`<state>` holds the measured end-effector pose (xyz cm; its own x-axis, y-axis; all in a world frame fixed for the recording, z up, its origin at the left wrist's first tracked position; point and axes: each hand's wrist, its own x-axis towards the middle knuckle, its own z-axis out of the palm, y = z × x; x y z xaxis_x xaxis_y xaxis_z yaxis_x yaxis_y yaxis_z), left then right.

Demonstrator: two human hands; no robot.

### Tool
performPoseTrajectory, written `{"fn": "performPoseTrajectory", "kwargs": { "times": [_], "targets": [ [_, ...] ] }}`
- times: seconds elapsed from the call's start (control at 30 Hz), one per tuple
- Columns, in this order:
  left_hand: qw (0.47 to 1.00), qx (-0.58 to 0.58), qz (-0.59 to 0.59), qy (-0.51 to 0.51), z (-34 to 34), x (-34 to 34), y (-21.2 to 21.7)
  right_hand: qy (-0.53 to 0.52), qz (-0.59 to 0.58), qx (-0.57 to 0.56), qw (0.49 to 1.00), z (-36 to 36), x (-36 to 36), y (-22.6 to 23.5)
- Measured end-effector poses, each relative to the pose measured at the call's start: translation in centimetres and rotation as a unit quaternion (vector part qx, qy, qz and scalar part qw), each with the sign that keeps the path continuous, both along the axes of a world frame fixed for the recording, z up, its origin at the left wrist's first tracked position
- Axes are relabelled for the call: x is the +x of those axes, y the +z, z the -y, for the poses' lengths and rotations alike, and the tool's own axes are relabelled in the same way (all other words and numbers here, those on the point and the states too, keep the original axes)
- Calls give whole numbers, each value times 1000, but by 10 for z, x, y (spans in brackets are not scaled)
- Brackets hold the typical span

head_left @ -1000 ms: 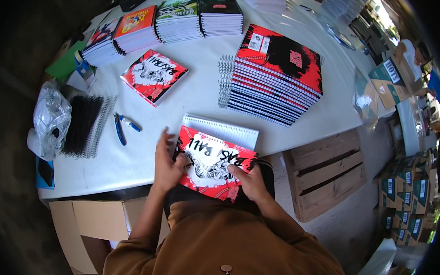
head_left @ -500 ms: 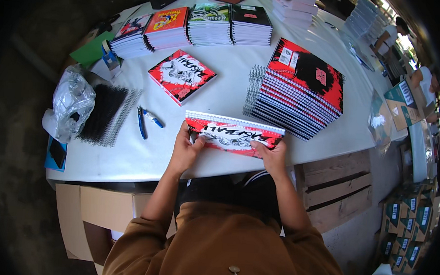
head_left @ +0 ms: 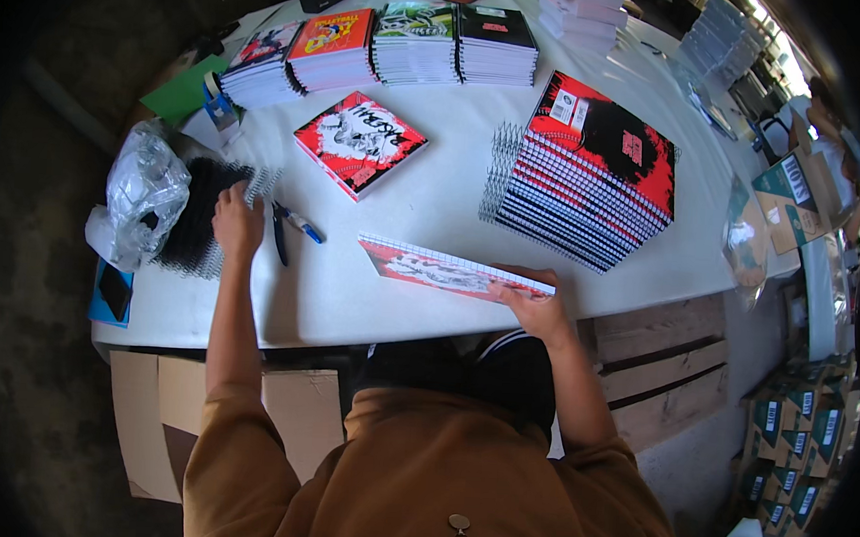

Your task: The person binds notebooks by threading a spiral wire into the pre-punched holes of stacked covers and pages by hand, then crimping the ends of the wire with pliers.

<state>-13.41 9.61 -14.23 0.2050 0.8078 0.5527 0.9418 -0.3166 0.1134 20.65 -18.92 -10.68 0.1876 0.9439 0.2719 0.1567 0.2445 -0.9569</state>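
Note:
My right hand [head_left: 537, 305] grips one end of a red and white notebook block [head_left: 430, 269], tilted nearly edge-on above the table's near side. Punched holes run along its upper edge, and I see no wire through them. At the left, my left hand [head_left: 239, 224] has its fingers curled onto the pile of black and silver binding wires [head_left: 196, 208]; the fingertips are partly hidden there. Beside that hand lie blue-handled pliers [head_left: 301, 225]. A stack of similar red and white notebook blocks [head_left: 359, 143] sits farther off.
A tall stack of red and black notebooks [head_left: 600, 180] stands right, with loose binding wires [head_left: 499, 170] beside it. Several notebook stacks [head_left: 412, 49] line the back. Clear plastic wrap [head_left: 145, 190] lies left. An opened carton [head_left: 296, 412] and a wooden pallet [head_left: 653, 368] are below the table edge.
My left hand has let go of the notebook block and moved left to the binding wires. The block has tipped more edge-on, held by my right hand alone.

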Motion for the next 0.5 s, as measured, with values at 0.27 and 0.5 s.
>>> {"fn": "performPoseTrajectory", "kwargs": {
  "times": [0.27, 0.5],
  "targets": [
    [987, -130, 51, 73, -4, -1, 37, -5, -30, -6, 1000, 6, 9, -15],
    [905, -234, 238, -264, 37, 39, 69, -79, -1, 70, 994, 3, 3, -8]
  ]
}}
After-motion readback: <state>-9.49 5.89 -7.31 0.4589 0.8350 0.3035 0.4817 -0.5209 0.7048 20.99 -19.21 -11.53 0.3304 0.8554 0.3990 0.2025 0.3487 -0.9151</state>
